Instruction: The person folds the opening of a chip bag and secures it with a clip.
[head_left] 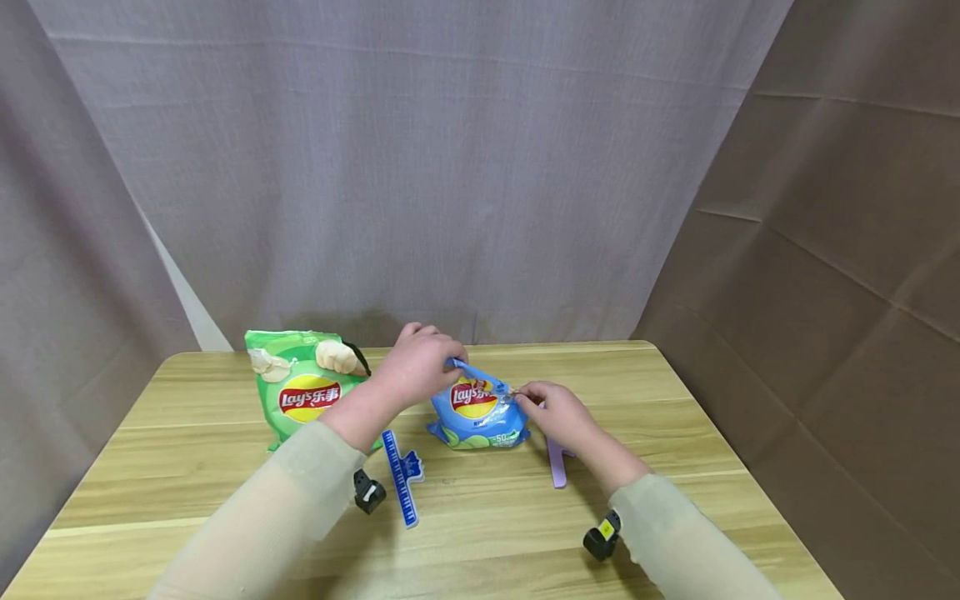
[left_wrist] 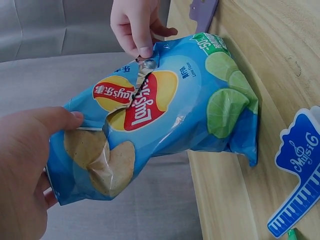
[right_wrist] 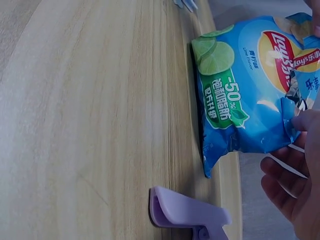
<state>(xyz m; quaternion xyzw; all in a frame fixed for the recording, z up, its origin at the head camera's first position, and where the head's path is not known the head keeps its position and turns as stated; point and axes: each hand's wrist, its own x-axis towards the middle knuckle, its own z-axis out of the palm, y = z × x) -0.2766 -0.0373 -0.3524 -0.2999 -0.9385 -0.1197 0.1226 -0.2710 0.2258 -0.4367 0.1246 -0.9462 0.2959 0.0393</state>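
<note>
A blue bag of Lay's potato chips (head_left: 480, 427) stands on the table between both hands. Across its front runs a torn opening with a silvery inner edge (left_wrist: 143, 75), plain in the left wrist view. My left hand (head_left: 424, 365) grips the bag's upper left part, thumb on the front and fingers behind. At the right end of the tear, my right hand (head_left: 561, 414) pinches the bag's edge between thumb and index finger. A purple bag clip (right_wrist: 190, 210) lies beside the right hand. Near the left forearm lies a blue piano-key clip (head_left: 403, 479) marked "Music".
A green Lay's bag (head_left: 296, 375) stands at the back left, partly behind my left arm, with a dark strip (head_left: 357, 357) at its upper right. The wooden table (head_left: 480, 542) ends at a grey curtain (head_left: 480, 167) behind and a brown cloth (head_left: 840, 292) on the right.
</note>
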